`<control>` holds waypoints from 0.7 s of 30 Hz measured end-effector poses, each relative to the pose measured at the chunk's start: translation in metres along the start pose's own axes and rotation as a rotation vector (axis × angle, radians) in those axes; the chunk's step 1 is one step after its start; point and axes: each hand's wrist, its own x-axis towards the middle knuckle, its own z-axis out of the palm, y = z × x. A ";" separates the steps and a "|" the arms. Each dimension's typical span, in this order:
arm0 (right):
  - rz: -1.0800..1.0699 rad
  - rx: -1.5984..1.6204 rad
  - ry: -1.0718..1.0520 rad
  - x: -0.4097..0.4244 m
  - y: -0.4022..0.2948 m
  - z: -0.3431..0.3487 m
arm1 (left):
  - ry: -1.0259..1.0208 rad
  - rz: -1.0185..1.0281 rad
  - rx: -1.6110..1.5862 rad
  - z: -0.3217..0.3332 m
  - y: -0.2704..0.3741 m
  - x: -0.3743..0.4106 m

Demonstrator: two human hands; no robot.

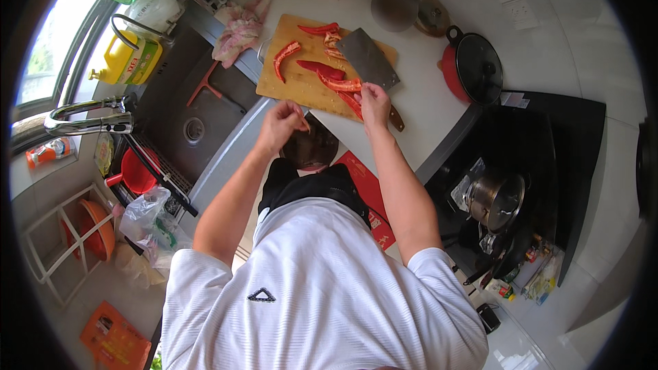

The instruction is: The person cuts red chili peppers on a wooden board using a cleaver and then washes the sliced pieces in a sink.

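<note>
A wooden cutting board (308, 74) lies on the worktop before me, with several split red chili peppers and loose seeds on it. My right hand (372, 103) pinches the end of an opened red pepper half (342, 84) at the board's near right side. My left hand (285, 122), off the board's near edge, holds a small pale scrap (307, 128) between its fingertips, over a dark round container (311, 145) below the counter edge. A cleaver (366, 56) rests flat across the board's right part, its handle towards me. Pale pepper pith and seeds (333, 43) lie left of its blade.
The sink (205, 131) at left holds a red-handled tool (203, 85). A crumpled cloth (241, 31) lies beside the board. At right stand a red pot with a dark lid (478, 69) and a steel pot (493, 200) on the black hob (581, 128).
</note>
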 end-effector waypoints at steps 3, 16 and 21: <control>-0.012 -0.072 -0.025 -0.002 -0.002 -0.002 | -0.003 -0.147 0.157 0.000 -0.057 -0.022; -0.209 -0.341 -0.046 -0.003 0.016 -0.013 | 0.110 -0.365 0.856 -0.022 -0.162 -0.009; -0.193 -0.269 -0.138 -0.028 0.019 -0.009 | 0.179 -0.347 1.015 -0.012 -0.161 -0.011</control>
